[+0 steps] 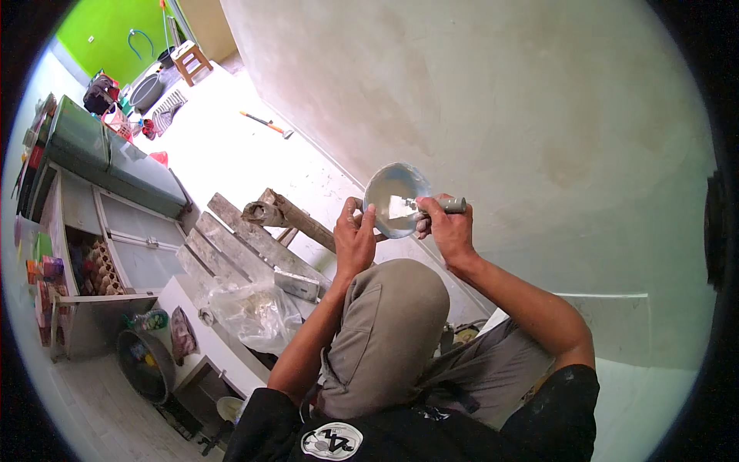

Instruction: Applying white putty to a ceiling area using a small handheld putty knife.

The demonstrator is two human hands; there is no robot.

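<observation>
My left hand [356, 234] grips the near left rim of a small bluish bowl [417, 177], its thumb over the edge. Pale smears coat the bowl, and wet, greyish-beige filler [382, 192] covers its inside. In my right hand [447, 228] is a putty knife [401, 208] with a grey round handle that points right. Its flat blade, whitened with filler, reaches over the bowl's inside; whether it touches the bottom I cannot tell. Both hands are above my raised knee [398, 306], close to a plastered wall [491, 104] with damp-looking patches.
Left of my knee are a weathered slatted plank platform [231, 248], a wooden pole [306, 222], a clear plastic bag [254, 315] and a metallic box-shaped piece [296, 284]. An orange-handled tool [267, 123] lies on the floor. A green refrigerator [109, 156] stands further left.
</observation>
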